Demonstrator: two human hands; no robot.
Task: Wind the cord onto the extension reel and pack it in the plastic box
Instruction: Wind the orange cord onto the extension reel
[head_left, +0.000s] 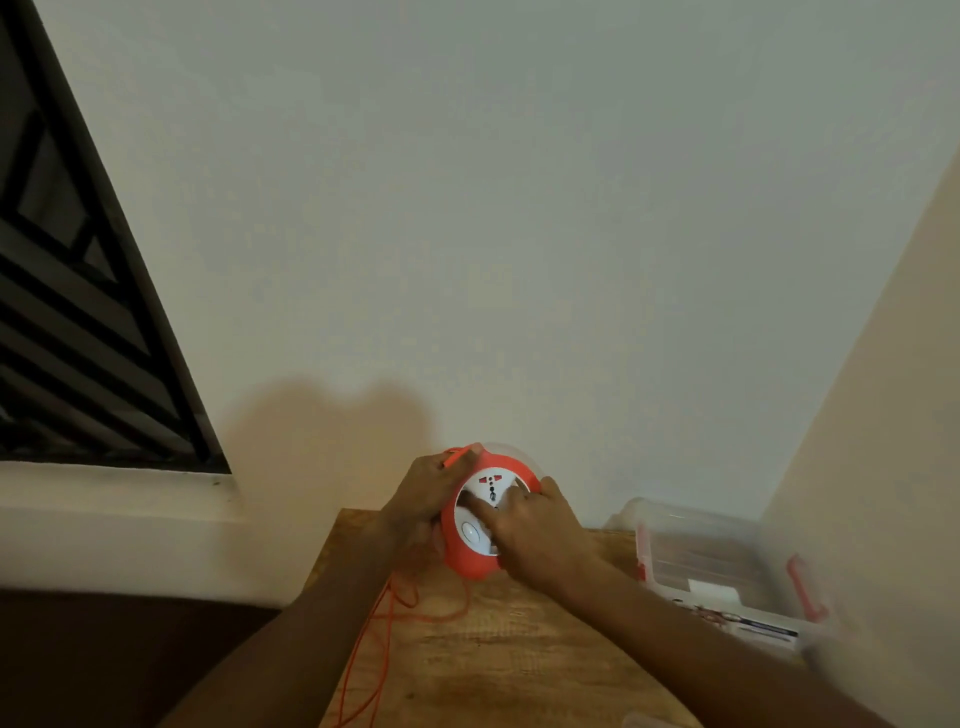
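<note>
An orange extension reel (470, 564) with a white socket face is held up above the wooden table (519, 660), near the wall. My left hand (423, 501) grips its left rim and pinches the orange cord at the top. My right hand (535, 530) lies over the white face, fingers curled round the right rim. Loose orange cord (384, 623) hangs from the reel and trails over the table's left edge. The clear plastic box (722, 571) with red latches sits open on the table to the right.
A plain wall stands close behind the table. A dark barred window (78, 312) is at the left, with a white ledge below it. Another wall closes in on the right beside the box.
</note>
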